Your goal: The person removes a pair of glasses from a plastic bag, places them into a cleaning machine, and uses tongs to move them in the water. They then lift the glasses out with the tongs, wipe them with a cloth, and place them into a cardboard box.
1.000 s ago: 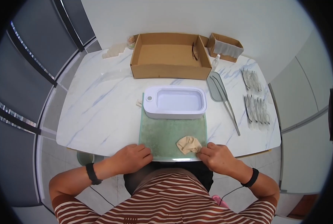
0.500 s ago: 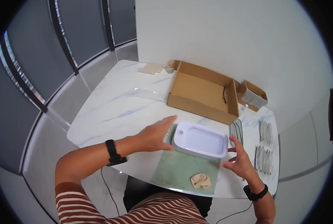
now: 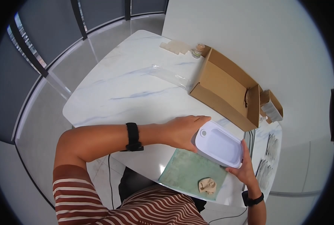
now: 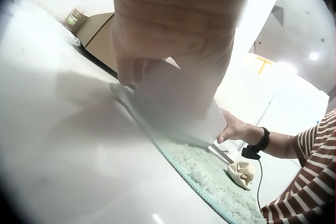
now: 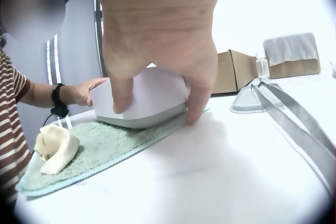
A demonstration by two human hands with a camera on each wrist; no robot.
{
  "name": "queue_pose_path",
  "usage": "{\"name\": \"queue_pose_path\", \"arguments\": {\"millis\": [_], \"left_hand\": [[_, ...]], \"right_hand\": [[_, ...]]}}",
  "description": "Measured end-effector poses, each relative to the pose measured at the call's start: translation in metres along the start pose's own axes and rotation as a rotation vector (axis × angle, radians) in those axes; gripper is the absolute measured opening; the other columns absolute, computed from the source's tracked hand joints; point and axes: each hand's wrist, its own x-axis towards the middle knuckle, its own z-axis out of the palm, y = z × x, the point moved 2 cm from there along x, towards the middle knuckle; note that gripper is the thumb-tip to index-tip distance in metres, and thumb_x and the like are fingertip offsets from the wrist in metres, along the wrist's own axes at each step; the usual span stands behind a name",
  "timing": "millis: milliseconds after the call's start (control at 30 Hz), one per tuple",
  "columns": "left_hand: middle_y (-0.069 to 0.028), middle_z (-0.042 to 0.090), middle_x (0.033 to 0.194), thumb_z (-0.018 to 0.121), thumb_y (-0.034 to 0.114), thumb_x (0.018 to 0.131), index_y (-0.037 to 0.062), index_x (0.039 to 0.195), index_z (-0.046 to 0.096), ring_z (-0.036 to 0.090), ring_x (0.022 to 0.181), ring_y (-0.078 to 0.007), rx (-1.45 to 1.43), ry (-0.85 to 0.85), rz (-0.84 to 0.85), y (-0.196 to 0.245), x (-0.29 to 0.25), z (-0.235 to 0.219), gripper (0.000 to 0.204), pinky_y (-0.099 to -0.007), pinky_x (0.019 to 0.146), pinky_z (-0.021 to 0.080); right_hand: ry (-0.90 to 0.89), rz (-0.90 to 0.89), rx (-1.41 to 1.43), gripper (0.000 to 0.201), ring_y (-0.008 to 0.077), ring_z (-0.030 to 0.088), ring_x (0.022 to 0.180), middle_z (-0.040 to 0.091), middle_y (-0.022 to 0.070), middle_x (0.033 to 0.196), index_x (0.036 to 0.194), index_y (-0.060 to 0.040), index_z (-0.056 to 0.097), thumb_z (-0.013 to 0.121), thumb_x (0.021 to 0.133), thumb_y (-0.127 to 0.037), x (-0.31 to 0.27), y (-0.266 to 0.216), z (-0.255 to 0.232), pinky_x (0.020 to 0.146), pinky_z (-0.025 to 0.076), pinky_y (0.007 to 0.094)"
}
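Observation:
A white rectangular tub [image 3: 221,146] with a round button at one end, like an ultrasonic cleaner, is between my hands. My left hand [image 3: 182,131] grips its button end. At the opposite end, my right hand [image 3: 245,169] holds it with thumb and fingers spread around the wall. The tub's grey underside [image 5: 149,120] shows low over the green towel mat [image 3: 185,172] in the right wrist view. A crumpled beige cloth [image 3: 207,185] lies on the mat's near right part. My left hand covers much of the tub in the left wrist view.
Behind the tub stands an open cardboard box [image 3: 223,80] with a dark thin item inside. A smaller carton [image 3: 271,106] is to its right. Long tweezers [image 5: 294,124] lie to the right, near clear-wrapped packs [image 3: 264,172]. A jar [image 3: 198,50] and a clear bag [image 3: 170,77] sit farther back.
Both hands left the mat's near edge, reached out to the tub's two ends and took hold of it. The head view has swung left.

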Motion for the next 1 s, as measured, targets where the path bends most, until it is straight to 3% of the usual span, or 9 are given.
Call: {"name": "queue_pose_path", "arguments": {"millis": [233,400,467,533,600,733,800,1000], "left_hand": [[-0.0287,0.048,0.146,0.088,0.025,0.071,-0.0079,0.150,0.033,0.050,0.134,-0.0394,0.000,0.035,0.018,0.006,-0.001,-0.002,0.102,-0.0395,0.112,0.042],[-0.0234,0.045,0.152,0.091,0.016,0.067,-0.0034,0.154,0.032,0.051,0.136,-0.0302,-0.078,0.087,0.064,0.008,0.010,-0.014,0.107,-0.0391,0.112,0.044],[-0.0193,0.045,0.153,0.091,0.010,0.066,0.0006,0.156,0.031,0.050,0.137,-0.0266,-0.132,0.026,-0.077,0.028,0.019,-0.029,0.109,-0.0398,0.113,0.043],[-0.0171,0.046,0.153,0.090,0.008,0.066,0.0031,0.157,0.032,0.049,0.138,-0.0269,-0.110,0.007,-0.133,0.033,0.029,-0.040,0.108,-0.0401,0.115,0.041],[-0.0159,0.046,0.152,0.089,0.008,0.066,0.0047,0.157,0.032,0.048,0.138,-0.0263,-0.110,0.029,-0.134,0.034,0.035,-0.047,0.108,-0.0410,0.116,0.040],[-0.0157,0.046,0.152,0.088,0.008,0.065,0.0049,0.158,0.032,0.047,0.139,-0.0271,-0.053,0.005,-0.140,0.036,0.043,-0.058,0.108,-0.0427,0.117,0.039],[-0.0151,0.046,0.152,0.089,0.009,0.065,0.0044,0.158,0.031,0.046,0.140,-0.0272,-0.069,0.024,-0.156,0.036,0.044,-0.059,0.110,-0.0435,0.117,0.038],[-0.0156,0.044,0.153,0.090,0.010,0.065,0.0045,0.159,0.028,0.046,0.140,-0.0288,-0.088,0.039,-0.176,0.024,0.036,-0.043,0.113,-0.0424,0.115,0.040]], "right_hand": [[0.067,-0.041,0.060,0.131,0.0349,0.036,0.146,0.034,0.0227,0.157,0.161,-0.0006,0.015,0.095,0.058,-0.009,0.000,-0.001,-0.003,0.122,0.029,0.0403],[0.096,-0.087,0.086,0.125,0.0336,0.034,0.148,0.033,0.0229,0.159,0.161,-0.0022,0.016,0.093,0.062,-0.010,0.005,-0.013,-0.025,0.122,0.026,0.0387],[0.106,-0.100,0.067,0.123,0.0336,0.034,0.148,0.032,0.0237,0.160,0.160,-0.0004,0.017,0.092,0.064,-0.014,0.008,-0.021,-0.035,0.122,0.027,0.0378],[0.130,-0.069,0.077,0.122,0.0338,0.034,0.148,0.032,0.0241,0.160,0.160,0.0003,0.017,0.092,0.065,-0.016,0.015,-0.023,-0.043,0.122,0.027,0.0377],[0.167,-0.201,0.022,0.120,0.0344,0.035,0.147,0.033,0.0253,0.159,0.159,0.0020,0.017,0.091,0.067,-0.020,0.021,-0.021,-0.047,0.122,0.028,0.0386],[0.182,-0.200,0.076,0.119,0.0359,0.037,0.146,0.035,0.0267,0.157,0.159,0.0026,0.018,0.090,0.068,-0.022,0.032,-0.017,-0.054,0.121,0.029,0.0388],[0.187,-0.236,0.069,0.123,0.0322,0.040,0.142,0.038,0.0205,0.158,0.162,-0.0062,0.016,0.091,0.066,-0.020,0.036,-0.014,-0.053,0.118,0.032,0.0394],[0.163,-0.261,0.088,0.124,0.0318,0.040,0.142,0.037,0.0210,0.158,0.162,-0.0058,0.015,0.092,0.067,-0.022,0.034,0.000,-0.041,0.117,0.033,0.0401]]}}
